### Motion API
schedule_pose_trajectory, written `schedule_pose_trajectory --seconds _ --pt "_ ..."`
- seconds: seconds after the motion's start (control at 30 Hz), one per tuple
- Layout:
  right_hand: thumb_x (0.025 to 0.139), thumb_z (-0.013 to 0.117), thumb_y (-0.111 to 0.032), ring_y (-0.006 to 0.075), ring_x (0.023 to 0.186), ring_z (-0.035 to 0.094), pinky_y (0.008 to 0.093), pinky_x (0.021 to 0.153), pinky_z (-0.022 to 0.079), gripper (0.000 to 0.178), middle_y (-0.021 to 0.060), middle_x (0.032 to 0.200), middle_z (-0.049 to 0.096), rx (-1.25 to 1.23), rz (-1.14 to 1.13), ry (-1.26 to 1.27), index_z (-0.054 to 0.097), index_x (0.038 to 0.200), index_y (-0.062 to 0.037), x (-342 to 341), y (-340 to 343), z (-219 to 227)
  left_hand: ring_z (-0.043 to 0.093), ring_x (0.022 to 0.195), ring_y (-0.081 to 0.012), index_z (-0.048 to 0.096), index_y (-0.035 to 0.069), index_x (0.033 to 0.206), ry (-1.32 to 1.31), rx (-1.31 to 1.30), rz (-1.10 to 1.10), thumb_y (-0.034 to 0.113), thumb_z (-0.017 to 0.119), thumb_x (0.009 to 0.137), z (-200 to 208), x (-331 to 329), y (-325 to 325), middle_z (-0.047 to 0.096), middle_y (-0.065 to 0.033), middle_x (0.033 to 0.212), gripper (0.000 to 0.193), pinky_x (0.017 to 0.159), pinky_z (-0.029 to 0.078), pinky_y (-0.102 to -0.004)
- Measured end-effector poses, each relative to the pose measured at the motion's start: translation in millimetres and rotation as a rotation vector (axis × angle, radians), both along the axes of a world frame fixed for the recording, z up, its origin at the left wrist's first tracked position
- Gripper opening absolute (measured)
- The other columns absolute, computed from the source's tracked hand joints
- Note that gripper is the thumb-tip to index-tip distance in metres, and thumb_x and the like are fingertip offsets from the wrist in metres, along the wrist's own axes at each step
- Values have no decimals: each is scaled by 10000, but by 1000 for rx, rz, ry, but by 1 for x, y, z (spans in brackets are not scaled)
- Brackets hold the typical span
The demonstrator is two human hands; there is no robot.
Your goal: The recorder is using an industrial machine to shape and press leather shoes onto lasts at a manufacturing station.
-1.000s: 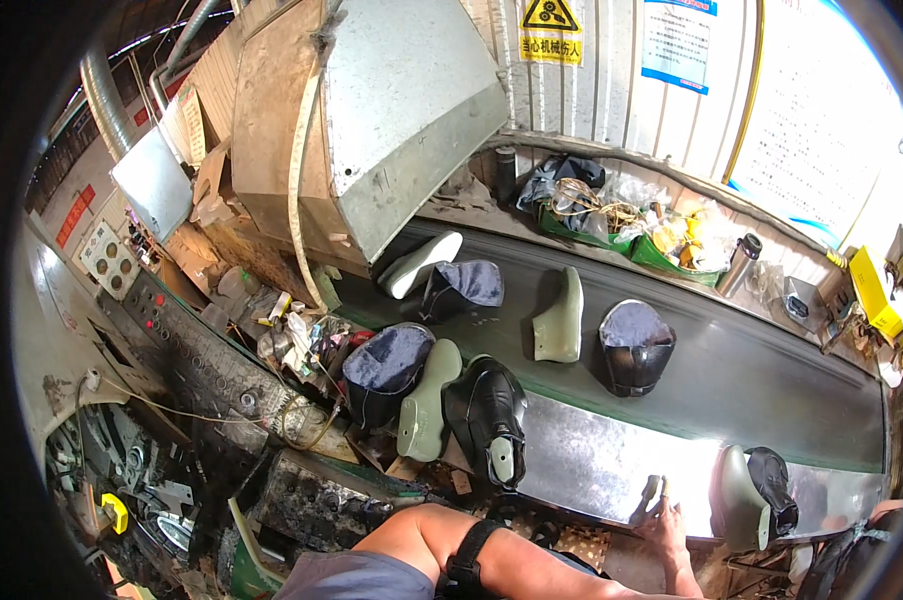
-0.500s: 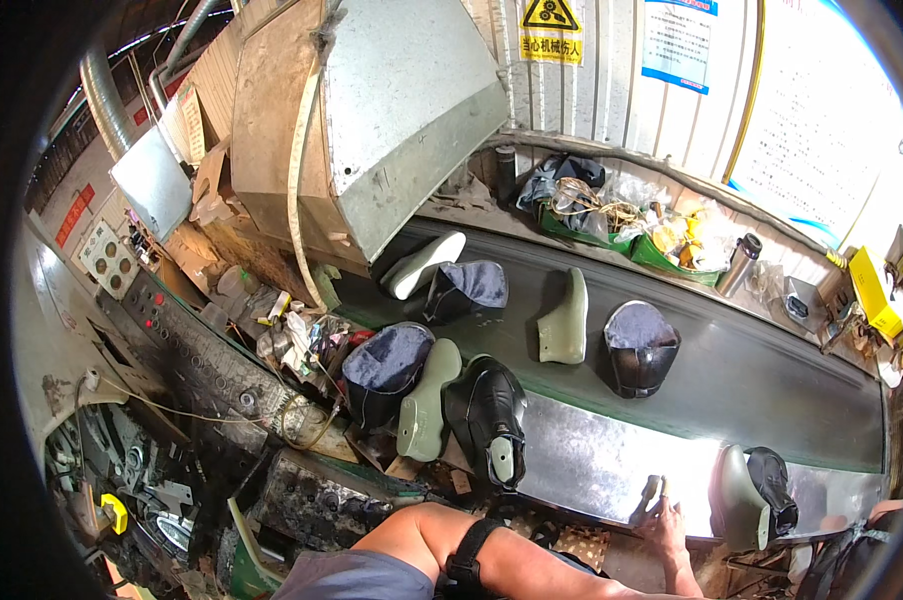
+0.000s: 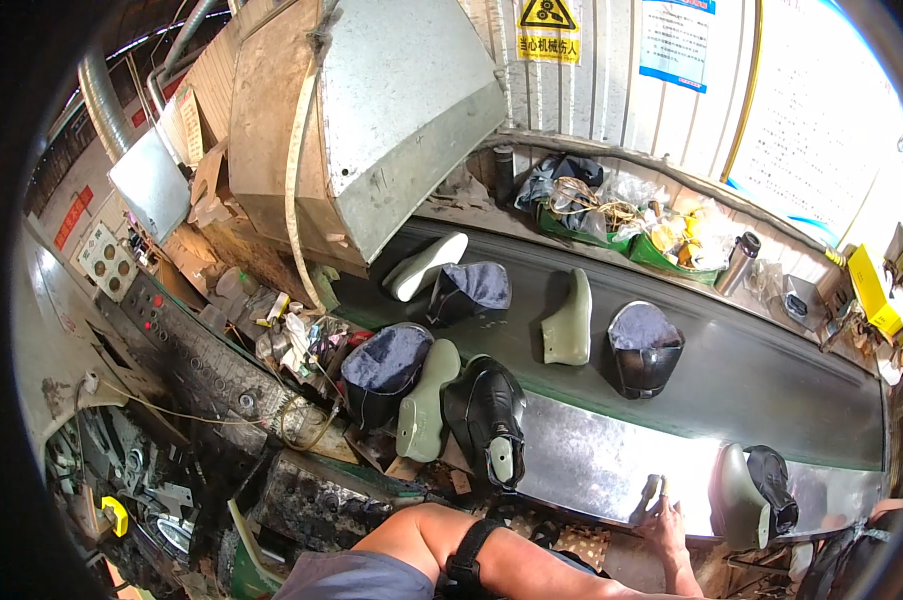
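Observation:
My right hand (image 3: 664, 525) rests at the front edge of a shiny metal plate (image 3: 582, 450), fingers partly stretched, with nothing visible in it. My left forearm (image 3: 562, 570), with a black strap, lies across the lower edge; its hand is out of view. Right of my right hand, a pale green shoe last (image 3: 739, 495) leans beside a black shoe upper (image 3: 775, 490). Left of the plate are a black shoe upper on a last (image 3: 487, 410), another green last (image 3: 430, 400) and a black boot upper with fuzzy blue-grey lining (image 3: 384, 375).
Behind the plate, a dark conveyor belt (image 3: 772, 385) carries a lined boot upper (image 3: 647, 350), a standing green last (image 3: 569, 318) and another pair. A metal hood (image 3: 402, 120) overhangs its left end. Green trays (image 3: 677, 265) and a flask (image 3: 738, 262) line the back ledge. A control panel (image 3: 162, 310) stands left.
The boot uppers and lasts on the belt have shifted slightly to the right. My right hand and the things near the plate have hardly moved.

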State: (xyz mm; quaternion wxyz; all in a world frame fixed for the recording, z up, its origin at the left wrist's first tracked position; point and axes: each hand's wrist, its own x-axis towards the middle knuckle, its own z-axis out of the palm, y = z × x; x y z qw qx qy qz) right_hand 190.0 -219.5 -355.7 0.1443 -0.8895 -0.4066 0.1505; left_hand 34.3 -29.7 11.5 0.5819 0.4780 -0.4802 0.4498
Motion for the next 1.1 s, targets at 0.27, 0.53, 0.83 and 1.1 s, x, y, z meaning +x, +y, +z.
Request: schedule_pose_trajectory --seconds 0.27,0.53,0.83,1.1 --pt "583 918 -117 291 884 686 535 1111 321 1160 39 817 726 -3 -38 26 226 1497 60 1 1 -3 635 1144 -351 548 -89 1303 -5 8 -5 303 366 1101 1 0 0 644 -220 1239 477 946 512 -489" --pt "577 936 -155 294 905 679 549 1115 320 1020 45 817 723 4 -42 3 353 1388 54 0 1 -4 633 1148 -351 549 -89 1302 2 0 -4 288 381 1097 -1 1 1 643 -220 1242 461 947 512 -489" --pt "576 934 -157 287 919 668 549 1111 324 1107 49 826 724 -29 -58 71 292 1451 62 0 1 -1 632 1150 -353 544 -88 1309 2 -2 -6 289 380 1097 0 -1 0 641 -221 1247 462 948 510 -491" --pt "577 929 -148 286 902 674 550 1096 339 1146 49 842 713 5 -48 -53 260 1489 37 3 -6 -22 630 1155 -353 541 -85 1314 9 -2 -23 288 380 1097 -1 0 -2 638 -219 1256 461 950 507 -490"
